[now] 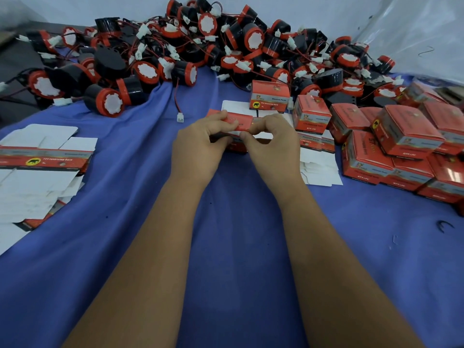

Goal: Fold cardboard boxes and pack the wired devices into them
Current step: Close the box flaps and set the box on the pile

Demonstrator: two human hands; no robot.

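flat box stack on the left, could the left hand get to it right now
Probably not right away. The cloth between the left hand and the flat box stack is bare, so nothing blocks the path, but that hand and the right hand are both pinching a red box in mid-fold.

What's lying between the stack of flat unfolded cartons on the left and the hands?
Only bare blue cloth in the head view, between the flat white-and-red cartons and the left hand.
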